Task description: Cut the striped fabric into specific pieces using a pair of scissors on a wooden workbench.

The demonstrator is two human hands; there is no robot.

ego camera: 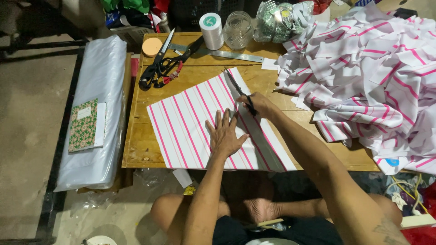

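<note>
A white fabric piece with pink stripes (190, 122) lies flat on a low wooden table (141, 145). My left hand (225, 134) presses flat on it, fingers spread. My right hand (259, 104) grips a thin black tool (238, 90), pointed away from me, its tip near the fabric's far edge. A grey metal ruler (261, 138) lies on the fabric beside my left hand, under the tool's line.
Two black scissors (161, 66), an orange disc (151, 46), a thread spool (211, 31), a glass jar (238, 29) and a second steel ruler (227, 53) sit at the table's far edge. A heap of striped cut pieces (372, 77) fills the right. A wrapped fabric bolt (97, 113) lies left.
</note>
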